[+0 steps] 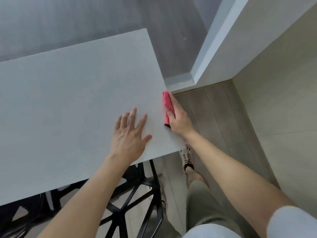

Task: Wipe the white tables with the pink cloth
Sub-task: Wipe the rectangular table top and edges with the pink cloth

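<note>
A white table [72,100] fills the left and middle of the head view. My left hand [129,134] lies flat on its top near the right front corner, fingers spread and straight. The pink cloth [167,103] is folded over the table's right edge. My right hand [178,117] holds the cloth against that edge from the side, thumb on top of it; the other fingers are hidden below the edge.
A black chair frame [137,196] stands under the table's front edge. A white wall corner [223,48] rises close to the right of the table. Wooden floor [214,117] and my shoe [187,158] show between the table and the wall.
</note>
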`<action>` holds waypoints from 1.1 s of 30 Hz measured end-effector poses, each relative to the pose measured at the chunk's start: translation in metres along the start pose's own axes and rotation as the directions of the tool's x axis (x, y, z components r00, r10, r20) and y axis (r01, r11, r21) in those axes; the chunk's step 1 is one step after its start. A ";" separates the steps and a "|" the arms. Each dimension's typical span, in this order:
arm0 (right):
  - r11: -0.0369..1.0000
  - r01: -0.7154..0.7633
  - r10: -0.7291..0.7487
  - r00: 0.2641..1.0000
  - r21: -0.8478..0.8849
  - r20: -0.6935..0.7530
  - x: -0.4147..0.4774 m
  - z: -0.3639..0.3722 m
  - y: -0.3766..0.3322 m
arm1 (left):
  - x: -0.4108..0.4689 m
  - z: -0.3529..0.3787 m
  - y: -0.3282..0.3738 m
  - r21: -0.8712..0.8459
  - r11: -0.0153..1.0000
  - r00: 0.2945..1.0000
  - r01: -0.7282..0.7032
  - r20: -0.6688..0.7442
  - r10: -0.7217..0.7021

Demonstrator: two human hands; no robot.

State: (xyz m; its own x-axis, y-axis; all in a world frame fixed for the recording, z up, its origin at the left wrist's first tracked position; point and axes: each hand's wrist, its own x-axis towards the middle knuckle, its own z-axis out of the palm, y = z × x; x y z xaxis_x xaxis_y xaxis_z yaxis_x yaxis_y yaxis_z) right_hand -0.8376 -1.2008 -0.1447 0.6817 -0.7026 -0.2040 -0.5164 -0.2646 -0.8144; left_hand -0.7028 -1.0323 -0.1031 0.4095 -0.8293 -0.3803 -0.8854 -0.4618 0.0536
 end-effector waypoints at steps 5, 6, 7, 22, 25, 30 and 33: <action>0.991 -0.006 0.007 1.000 -0.131 0.008 0.133 -0.007 -0.039 | -0.014 0.030 0.001 -0.076 0.995 0.991 0.067 0.117 -0.057; 0.991 0.006 -0.005 1.000 -0.136 0.004 0.138 -0.006 -0.040 | -0.012 0.033 0.000 -0.088 0.994 0.990 0.071 0.131 -0.059; 0.991 0.030 -0.030 1.000 -0.129 -0.003 0.132 -0.006 -0.039 | -0.011 0.034 0.000 -0.099 0.992 0.987 0.076 0.152 -0.060; 0.995 0.097 -0.097 0.995 0.000 -0.009 0.057 -0.001 -0.003 | 0.002 0.043 -0.010 -0.065 0.992 0.961 0.106 0.263 -0.086; 0.991 0.116 -0.115 0.993 -0.066 0.024 0.094 -0.002 -0.012 | 0.001 0.042 -0.011 -0.052 0.994 0.960 0.097 0.270 -0.079; 0.991 0.137 -0.137 0.990 -0.004 -0.025 -0.028 -0.004 0.019 | -0.001 0.044 -0.010 -0.072 0.993 0.962 0.092 0.265 -0.070; 0.992 0.117 -0.116 0.993 0.050 -0.030 -0.131 -0.002 0.043 | -0.001 0.045 -0.010 -0.073 0.994 0.966 0.086 0.249 -0.065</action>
State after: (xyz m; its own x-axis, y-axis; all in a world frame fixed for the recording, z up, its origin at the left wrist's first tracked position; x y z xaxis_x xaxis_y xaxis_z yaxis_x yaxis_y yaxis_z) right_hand -0.9504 -1.1214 -0.1514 0.7212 -0.6865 -0.0923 -0.4065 -0.3115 -0.8589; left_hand -0.7048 -1.0125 -0.1448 0.3988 -0.6926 -0.6010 -0.8285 -0.5530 0.0876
